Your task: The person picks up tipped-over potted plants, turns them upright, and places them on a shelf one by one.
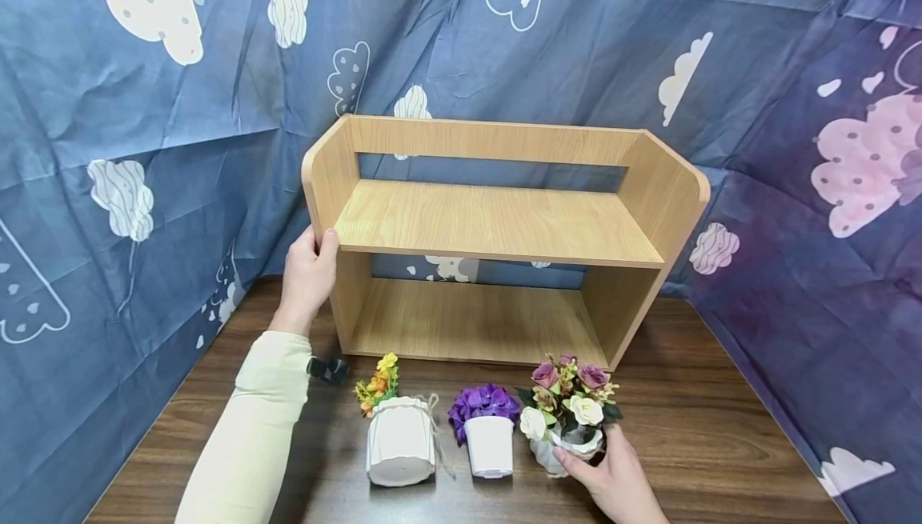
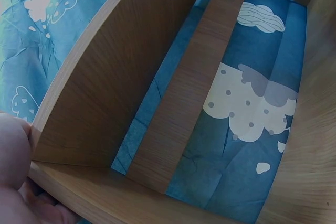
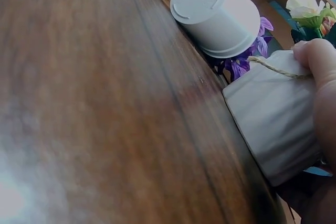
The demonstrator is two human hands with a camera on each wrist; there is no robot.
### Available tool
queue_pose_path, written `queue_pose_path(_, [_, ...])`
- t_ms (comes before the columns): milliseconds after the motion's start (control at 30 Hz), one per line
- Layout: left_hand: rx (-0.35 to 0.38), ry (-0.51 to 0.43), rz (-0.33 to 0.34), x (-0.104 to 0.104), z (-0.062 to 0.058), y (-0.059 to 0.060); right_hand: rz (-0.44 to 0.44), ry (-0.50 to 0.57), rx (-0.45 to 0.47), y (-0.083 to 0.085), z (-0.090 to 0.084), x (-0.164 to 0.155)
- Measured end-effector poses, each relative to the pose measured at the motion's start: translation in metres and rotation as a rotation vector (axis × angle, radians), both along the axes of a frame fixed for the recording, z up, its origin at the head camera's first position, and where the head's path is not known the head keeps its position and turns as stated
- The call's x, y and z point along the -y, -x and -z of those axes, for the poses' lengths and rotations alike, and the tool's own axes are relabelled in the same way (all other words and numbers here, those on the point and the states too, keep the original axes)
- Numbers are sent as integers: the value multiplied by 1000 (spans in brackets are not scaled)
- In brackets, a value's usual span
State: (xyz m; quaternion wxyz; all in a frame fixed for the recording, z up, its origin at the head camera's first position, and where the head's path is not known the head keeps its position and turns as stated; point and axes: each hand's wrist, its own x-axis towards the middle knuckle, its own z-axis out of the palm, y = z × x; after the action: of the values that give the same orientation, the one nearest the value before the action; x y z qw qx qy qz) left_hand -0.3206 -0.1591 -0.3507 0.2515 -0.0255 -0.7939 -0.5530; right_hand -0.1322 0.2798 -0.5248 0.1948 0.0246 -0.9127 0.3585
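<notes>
- Now, left hand point(image 1: 308, 272) grips front edge of wooden shelf's point(image 1: 497, 224) left side panel, thumb on front, fingers round the outside.
- Right hand point(image 1: 612, 480) wraps rose pot point(image 1: 569, 420) at 5 o'clock on table point(image 1: 720, 428), pot standing.
- Purple-flower pot point(image 1: 488, 432) just beside it at 9 o'clock; yellow-flower pot point(image 1: 398, 432) further left.
- Shelf at 12 o'clock behind pots, w/ blue cloud cloth point(image 1: 144, 108) behind.

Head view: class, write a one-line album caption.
Left hand holds the wooden shelf side; right hand grips the rose pot on the table.
</notes>
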Motion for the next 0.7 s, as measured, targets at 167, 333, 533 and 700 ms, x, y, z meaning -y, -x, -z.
queue_pose_path(167, [2, -4, 5, -1, 0, 0, 7, 20, -40, 0, 0, -1])
queue_pose_path(333, [1, -7, 5, -1, 1, 0, -2, 27, -63, 1, -4, -2])
queue_pose_path(533, [-1, -10, 9, -1, 1, 0, 1, 17, -73, 3, -14, -4])
queue_pose_path(700, [-5, -9, 3, -1, 1, 0, 9, 35, -81, 7, -30, -7])
